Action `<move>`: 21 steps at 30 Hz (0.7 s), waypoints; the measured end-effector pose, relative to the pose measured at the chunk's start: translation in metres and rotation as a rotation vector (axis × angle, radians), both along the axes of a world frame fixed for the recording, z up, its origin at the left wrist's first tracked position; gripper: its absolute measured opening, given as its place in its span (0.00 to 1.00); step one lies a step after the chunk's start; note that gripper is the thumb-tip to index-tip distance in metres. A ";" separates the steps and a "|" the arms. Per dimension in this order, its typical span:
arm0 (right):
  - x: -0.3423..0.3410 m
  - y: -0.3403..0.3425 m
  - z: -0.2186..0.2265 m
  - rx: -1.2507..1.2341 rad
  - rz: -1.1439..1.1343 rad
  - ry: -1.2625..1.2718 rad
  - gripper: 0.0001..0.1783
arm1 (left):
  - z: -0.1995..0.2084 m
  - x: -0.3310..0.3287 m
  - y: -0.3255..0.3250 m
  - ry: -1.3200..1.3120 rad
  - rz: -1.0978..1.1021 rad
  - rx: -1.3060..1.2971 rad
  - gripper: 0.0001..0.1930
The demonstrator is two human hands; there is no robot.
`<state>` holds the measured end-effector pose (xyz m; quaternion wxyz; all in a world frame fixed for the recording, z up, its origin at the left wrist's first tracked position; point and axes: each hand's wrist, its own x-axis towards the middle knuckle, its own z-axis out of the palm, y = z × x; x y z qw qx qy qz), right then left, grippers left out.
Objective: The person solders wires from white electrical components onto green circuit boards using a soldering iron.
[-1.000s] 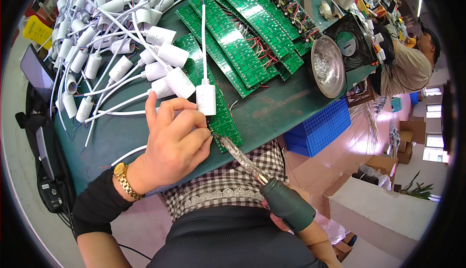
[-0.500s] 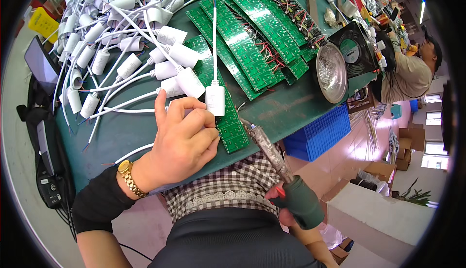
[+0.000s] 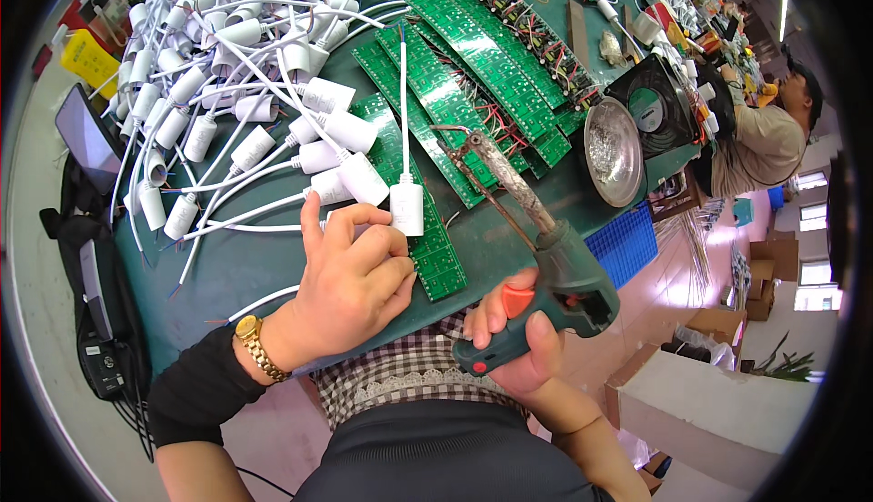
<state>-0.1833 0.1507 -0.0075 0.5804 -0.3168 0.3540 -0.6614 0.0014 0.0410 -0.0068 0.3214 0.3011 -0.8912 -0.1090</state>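
Note:
My right hand (image 3: 518, 334) is wrapped round the grip of a dark green soldering gun (image 3: 568, 275) with a red trigger. Its stained metal barrel slants up-left, with the bent tip above the green boards. My left hand (image 3: 359, 270) is curled, thumb and forefinger pinched together at the left edge of a narrow green circuit board (image 3: 441, 261). Whatever they pinch is hidden. Just beyond those fingers, a white lamp holder (image 3: 406, 209) lies on the board, its white cord running away from me. More white lamp holders (image 3: 363, 177) lie beside my raised little finger.
A big heap of white corded lamp holders (image 3: 245, 65) covers the far left. Stacked green circuit boards (image 3: 482, 65) lie ahead. To the right are a metal bowl (image 3: 613, 152), a black fan (image 3: 655, 102) and a blue crate (image 3: 623, 245). Another person (image 3: 764, 138) sits at far right.
My right hand has raised the soldering gun into fuller view, its tip moving away from the near board to above the stacked boards. My left hand keeps its pinch by the board's edge.

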 end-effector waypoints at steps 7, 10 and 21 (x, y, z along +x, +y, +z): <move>0.004 -0.011 -0.010 -0.018 0.006 -0.196 0.25 | -0.001 -0.003 -0.002 0.005 -0.007 0.006 0.08; 0.009 -0.018 -0.009 -0.021 0.026 -0.151 0.24 | 0.000 0.000 -0.003 -0.008 0.005 0.000 0.08; 0.018 -0.024 -0.008 -0.046 -0.062 -0.117 0.23 | -0.001 0.014 -0.026 -0.092 -0.202 -0.276 0.04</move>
